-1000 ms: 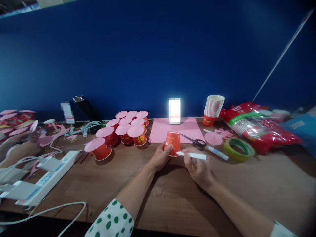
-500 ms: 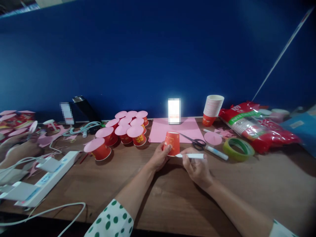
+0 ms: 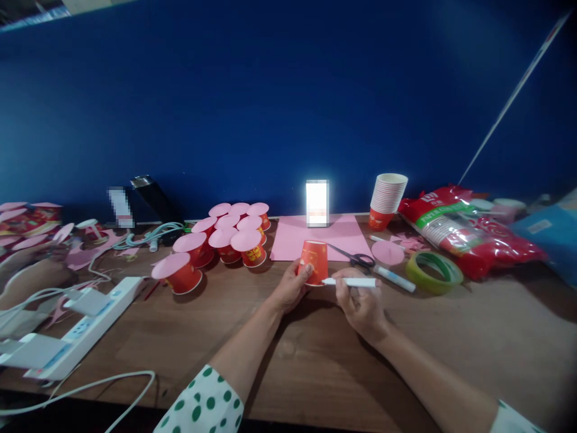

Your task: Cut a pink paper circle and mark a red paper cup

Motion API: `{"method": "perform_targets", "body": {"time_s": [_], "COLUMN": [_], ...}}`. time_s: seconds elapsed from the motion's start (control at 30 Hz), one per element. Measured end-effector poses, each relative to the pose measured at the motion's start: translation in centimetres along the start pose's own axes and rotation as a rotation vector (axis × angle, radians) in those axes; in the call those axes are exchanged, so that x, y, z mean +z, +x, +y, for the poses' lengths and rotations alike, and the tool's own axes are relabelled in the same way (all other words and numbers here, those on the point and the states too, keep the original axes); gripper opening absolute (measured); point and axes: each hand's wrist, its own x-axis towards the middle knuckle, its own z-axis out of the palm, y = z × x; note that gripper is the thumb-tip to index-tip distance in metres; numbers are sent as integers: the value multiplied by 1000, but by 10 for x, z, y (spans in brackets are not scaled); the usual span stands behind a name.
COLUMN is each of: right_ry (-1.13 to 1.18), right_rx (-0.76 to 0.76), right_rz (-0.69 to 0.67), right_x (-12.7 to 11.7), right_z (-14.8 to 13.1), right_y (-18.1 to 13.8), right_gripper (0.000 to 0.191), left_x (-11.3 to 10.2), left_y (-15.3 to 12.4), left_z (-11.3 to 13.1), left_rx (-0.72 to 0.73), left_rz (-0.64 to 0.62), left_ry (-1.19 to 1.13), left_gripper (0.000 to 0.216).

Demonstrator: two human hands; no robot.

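Note:
My left hand [image 3: 291,287] is closed around the left side of a red paper cup [image 3: 316,263], its thumb across the front. The cup is upside down, its rim low. In my right hand [image 3: 360,307] is a white marker pen [image 3: 358,282], held level with its tip pointing left at the lower right of the cup. Whether the tip touches the cup I cannot tell. Behind the cup lie black-handled scissors [image 3: 360,260] on pink paper [image 3: 288,237]. A glue stick or second marker [image 3: 395,279] lies to the right.
Several red cups topped with pink paper discs [image 3: 190,242] stand to the left. At right are a stack of cups [image 3: 388,198], a tape roll [image 3: 433,272] and a red plastic bag [image 3: 473,234]. A power strip [image 3: 90,328] and another person's hands [image 3: 31,276] are at far left.
My right hand and the marker have shifted slightly right. The cup and my left hand stay almost where they were.

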Motion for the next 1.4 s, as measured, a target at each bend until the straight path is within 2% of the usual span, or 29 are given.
{"method": "perform_targets", "body": {"time_s": [0.33,0.87,1.4], "right_ry": [11,3,-18], "right_rx": [8,45,28], "right_rz": [24,-45,23], "right_x": [0,-1,-1], "right_z": [1,2,5], "right_y": [0,-1,0], "right_gripper": [12,14,15], "left_x": [-1,0,-2], "left_y": [0,1,0], "left_z": [-1,0,0], "left_rx": [-4,8,-15], "left_rz": [-5,37,6], "left_ry": [-2,-7,-11], "left_gripper": [32,33,37]}}
